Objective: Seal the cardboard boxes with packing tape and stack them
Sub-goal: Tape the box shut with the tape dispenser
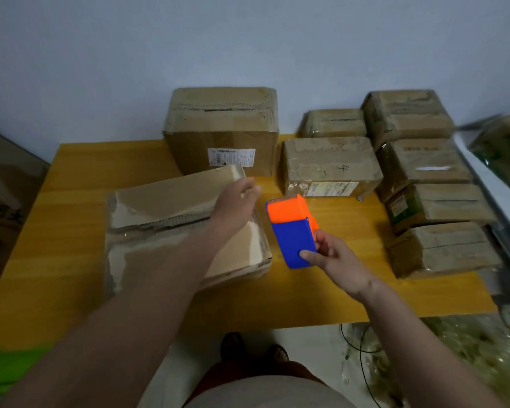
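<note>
Handwritten "4" on taped box (330,166) behind orange-and-blue tape dispenser (292,231)

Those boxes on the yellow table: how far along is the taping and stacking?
Done, it seems: the boxes at the right look wrapped in shiny tape, some stacked. In hand: the right hand holds the blue-and-orange tape dispenser, and the left hand reaches over the flat box. Left: stacking the flat box and big box.
</note>
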Demonstrator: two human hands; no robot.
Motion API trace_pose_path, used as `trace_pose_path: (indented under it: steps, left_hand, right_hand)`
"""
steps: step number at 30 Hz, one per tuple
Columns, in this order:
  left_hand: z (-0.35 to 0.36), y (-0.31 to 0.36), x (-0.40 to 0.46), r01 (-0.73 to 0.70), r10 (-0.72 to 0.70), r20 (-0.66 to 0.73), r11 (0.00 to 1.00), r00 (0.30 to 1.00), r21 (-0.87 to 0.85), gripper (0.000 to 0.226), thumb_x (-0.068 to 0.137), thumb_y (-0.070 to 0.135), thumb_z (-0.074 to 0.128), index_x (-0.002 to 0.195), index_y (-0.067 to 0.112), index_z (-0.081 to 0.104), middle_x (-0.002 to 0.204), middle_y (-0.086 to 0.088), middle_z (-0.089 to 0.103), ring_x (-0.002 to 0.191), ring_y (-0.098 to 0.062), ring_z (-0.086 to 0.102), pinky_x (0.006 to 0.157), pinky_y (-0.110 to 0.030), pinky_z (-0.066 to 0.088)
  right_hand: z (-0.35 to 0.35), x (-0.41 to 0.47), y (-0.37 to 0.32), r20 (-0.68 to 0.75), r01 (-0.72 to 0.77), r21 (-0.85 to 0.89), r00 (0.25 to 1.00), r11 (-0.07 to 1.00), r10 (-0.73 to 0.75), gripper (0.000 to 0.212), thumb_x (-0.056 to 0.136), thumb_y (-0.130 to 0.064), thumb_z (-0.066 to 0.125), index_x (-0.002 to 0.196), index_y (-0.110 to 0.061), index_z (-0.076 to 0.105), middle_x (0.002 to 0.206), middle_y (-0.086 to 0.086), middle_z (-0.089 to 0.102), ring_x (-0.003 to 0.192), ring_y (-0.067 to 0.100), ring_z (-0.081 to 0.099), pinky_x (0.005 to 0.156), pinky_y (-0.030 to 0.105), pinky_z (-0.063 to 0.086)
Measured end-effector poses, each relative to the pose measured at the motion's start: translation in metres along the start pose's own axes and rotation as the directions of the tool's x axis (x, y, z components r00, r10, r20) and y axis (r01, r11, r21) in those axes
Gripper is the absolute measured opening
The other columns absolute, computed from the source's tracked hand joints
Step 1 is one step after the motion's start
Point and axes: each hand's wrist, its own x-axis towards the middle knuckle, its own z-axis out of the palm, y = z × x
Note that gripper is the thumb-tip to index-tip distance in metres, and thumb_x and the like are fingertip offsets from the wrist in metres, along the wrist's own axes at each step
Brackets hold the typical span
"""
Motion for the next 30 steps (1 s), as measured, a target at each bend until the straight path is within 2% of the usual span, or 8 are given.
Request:
trace_pose_path:
  steps: [2,6,11,18,22,24,26,30]
  left_hand:
    - [-0.012,0.009,0.007,0.067,-0.048,0.134,0.987,0.99,-0.148,0.04,0.103,0.036,0.04,0.13,0.013,0.058,0.129,-0.003,0.06,0.11,-0.013,0.053,0.098,-0.033,0.039]
    - [-0.027,0.0,0.01,0.062,0.079,0.395,0.942,0.915,-0.331,0.041,0.105,0.037,0.033,0.105,0.018,0.07,0.113,0.0,0.071,0.114,-0.014,0.062,0.11,-0.039,0.037]
    - [-0.029,-0.001,0.006,0.183,0.073,0.565,0.906,0.822,-0.383,0.029,0.103,0.024,0.04,0.111,0.01,0.064,0.121,-0.011,0.066,0.118,-0.02,0.059,0.106,-0.036,0.043]
    - [-0.036,0.0,0.004,0.192,0.052,0.555,0.909,0.83,-0.371,0.016,0.092,0.01,0.059,0.105,0.013,0.068,0.113,-0.009,0.068,0.112,-0.022,0.062,0.095,-0.032,0.051]
    - [-0.033,0.002,0.004,0.223,-0.037,0.458,0.906,0.888,-0.361,0.013,0.092,0.01,0.061,0.102,0.006,0.069,0.101,-0.011,0.071,0.096,-0.019,0.067,0.077,-0.027,0.056]
    - [-0.029,0.001,0.005,0.229,-0.069,0.408,0.906,0.91,-0.356,0.011,0.092,0.013,0.062,0.099,0.007,0.069,0.094,-0.009,0.071,0.088,-0.016,0.068,0.074,-0.027,0.057]
    - [-0.026,0.002,0.007,0.229,-0.099,0.347,0.906,0.933,-0.357,0.01,0.092,0.015,0.063,0.095,0.008,0.069,0.088,-0.008,0.07,0.083,-0.015,0.067,0.069,-0.025,0.057]
    - [-0.023,0.0,0.013,0.212,-0.154,0.187,0.913,0.97,-0.349,0.012,0.09,0.016,0.067,0.093,0.005,0.07,0.08,-0.006,0.069,0.074,-0.013,0.066,0.056,-0.02,0.054]
  right_hand:
    - [0.001,-0.006,-0.012,0.066,0.032,0.006,0.997,0.999,-0.032,0.011,0.089,0.005,0.057,0.099,0.008,0.055,0.093,0.012,0.067,0.087,0.017,0.064,0.08,0.028,0.052]
    - [0.001,-0.012,-0.02,0.119,0.031,0.006,0.992,1.0,-0.032,0.023,0.088,0.005,0.058,0.107,0.017,0.051,0.102,0.023,0.065,0.092,0.023,0.064,0.083,0.033,0.052]
    - [0.001,-0.019,-0.021,0.172,0.015,-0.006,0.985,1.0,-0.013,0.026,0.087,0.0,0.062,0.109,0.011,0.054,0.103,0.013,0.07,0.095,0.021,0.067,0.083,0.029,0.055]
    - [0.003,-0.024,-0.028,0.211,-0.048,-0.023,0.976,0.999,0.052,0.05,0.077,-0.017,0.068,0.11,0.015,0.05,0.107,0.024,0.065,0.1,0.032,0.065,0.091,0.047,0.05]
    - [0.007,-0.025,-0.036,0.245,-0.085,0.002,0.966,0.996,0.082,0.06,0.071,-0.024,0.074,0.111,0.014,0.049,0.106,0.017,0.069,0.098,0.027,0.067,0.083,0.04,0.055]
    - [0.012,-0.025,-0.04,0.265,-0.12,0.046,0.959,0.992,0.103,0.068,0.069,-0.029,0.073,0.118,0.01,0.048,0.112,0.021,0.066,0.104,0.034,0.065,0.089,0.046,0.051]
    - [0.017,-0.024,-0.044,0.295,-0.146,0.097,0.949,0.985,0.111,0.057,0.077,-0.022,0.069,0.121,0.006,0.047,0.109,0.026,0.066,0.101,0.041,0.064,0.088,0.049,0.051]
    - [0.03,-0.023,-0.058,0.196,-0.135,0.073,0.973,0.988,0.118,0.016,0.093,-0.021,0.057,0.105,-0.011,0.058,0.086,0.007,0.07,0.071,0.018,0.069,0.065,0.027,0.057]
